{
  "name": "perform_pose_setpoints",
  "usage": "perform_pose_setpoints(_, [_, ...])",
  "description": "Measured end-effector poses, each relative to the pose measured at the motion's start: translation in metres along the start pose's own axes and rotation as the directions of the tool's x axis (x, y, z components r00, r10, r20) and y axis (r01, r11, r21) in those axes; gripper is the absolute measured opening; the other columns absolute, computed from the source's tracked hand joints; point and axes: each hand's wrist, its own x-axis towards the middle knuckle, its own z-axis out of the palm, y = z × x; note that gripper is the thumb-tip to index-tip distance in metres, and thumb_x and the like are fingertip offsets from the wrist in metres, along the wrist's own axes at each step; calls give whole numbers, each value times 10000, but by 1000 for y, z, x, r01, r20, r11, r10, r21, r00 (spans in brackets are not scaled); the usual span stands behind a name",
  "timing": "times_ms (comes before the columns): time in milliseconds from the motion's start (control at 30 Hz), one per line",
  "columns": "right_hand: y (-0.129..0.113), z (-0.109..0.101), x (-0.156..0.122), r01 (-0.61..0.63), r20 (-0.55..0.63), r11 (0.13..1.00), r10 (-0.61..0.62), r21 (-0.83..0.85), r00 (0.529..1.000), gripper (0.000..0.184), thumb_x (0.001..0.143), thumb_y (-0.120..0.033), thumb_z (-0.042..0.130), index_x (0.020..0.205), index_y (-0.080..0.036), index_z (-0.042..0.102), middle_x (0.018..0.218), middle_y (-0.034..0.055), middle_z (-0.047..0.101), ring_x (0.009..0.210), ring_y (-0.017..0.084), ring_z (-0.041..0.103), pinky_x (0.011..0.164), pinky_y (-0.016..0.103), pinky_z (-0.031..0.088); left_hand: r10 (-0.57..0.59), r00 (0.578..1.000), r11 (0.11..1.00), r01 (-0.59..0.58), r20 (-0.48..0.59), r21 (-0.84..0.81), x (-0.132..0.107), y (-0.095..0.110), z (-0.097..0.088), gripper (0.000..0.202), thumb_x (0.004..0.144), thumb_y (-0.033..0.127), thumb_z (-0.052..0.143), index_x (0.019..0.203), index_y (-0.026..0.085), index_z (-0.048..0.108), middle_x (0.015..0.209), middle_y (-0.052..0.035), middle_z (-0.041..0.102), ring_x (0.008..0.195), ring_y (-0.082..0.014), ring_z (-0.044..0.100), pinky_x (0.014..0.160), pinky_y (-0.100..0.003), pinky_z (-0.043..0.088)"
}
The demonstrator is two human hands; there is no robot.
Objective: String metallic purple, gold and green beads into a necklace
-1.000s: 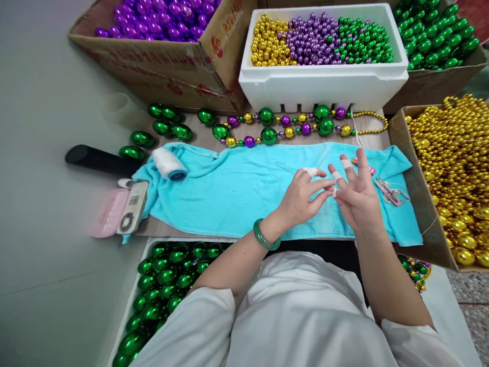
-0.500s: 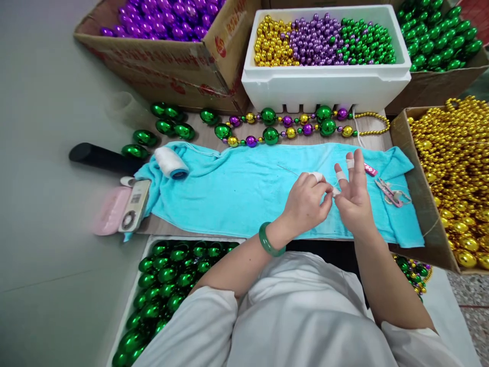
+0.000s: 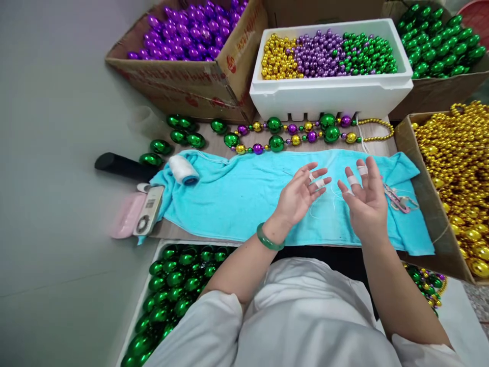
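Note:
My left hand (image 3: 296, 198) is open above the turquoise towel (image 3: 229, 199), palm turned up and fingers spread, with white tape on some fingers. A green bangle (image 3: 269, 237) circles that wrist. My right hand (image 3: 367, 201) is open too, its taped fingers apart and palm up. Between the hands, thin white thread (image 3: 333, 196) lies loosely over the towel. A thin needle (image 3: 287, 173) shows faintly beside my left fingertips. Just right of my right hand lie pink-handled thread snips (image 3: 399, 200). A white thread spool (image 3: 184, 169) rests on the towel's left part.
Behind the towel lies a beaded necklace (image 3: 275, 143). A white foam box (image 3: 328, 94) holds gold, purple and green beads. Cardboard boxes stand at the back left (image 3: 191, 81) and right (image 3: 431, 204). A tray of green beads (image 3: 174, 278) sits at lower left.
My hands were close together, the left one pinching near the right fingertips. Now they have parted and opened, with thread showing between them. The whole view has shifted slightly.

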Motion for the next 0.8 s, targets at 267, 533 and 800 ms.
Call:
perform_pose_setpoints(267, [4, 2, 2, -6, -60, 1000, 8, 19, 998, 686, 736, -221, 722, 1355, -411, 498, 1563, 12, 309, 1307, 324, 496, 1040, 564, 437, -167, 984, 955, 179, 70, -235, -2, 6, -2, 528, 944, 563, 289, 1246, 222, 556, 1398, -101, 547, 1219, -267, 590, 981, -435, 513])
perform_pose_setpoints(533, [12, -5, 4, -46, -131, 999, 43, -21, 990, 506, 747, -239, 682, 1236, -339, 606, 1530, 21, 370, 1243, 322, 555, 932, 513, 539, -88, 996, 990, 89, 12, -109, -6, 13, 2, 715, 904, 710, 183, 1248, 226, 581, 1319, -120, 603, 1201, -289, 597, 908, -453, 547])
perform_pose_setpoints(800, [20, 2, 2, -275, 23, 961, 276, -8, 961, 242, 767, -377, 723, 934, -206, 680, 940, 46, 705, 847, 185, 680, 673, 323, 594, -40, 998, 998, 38, -49, -42, -5, 17, 5, 776, 894, 725, 107, 1317, 239, 538, 1296, -117, 617, 1188, -277, 597, 875, -444, 539])
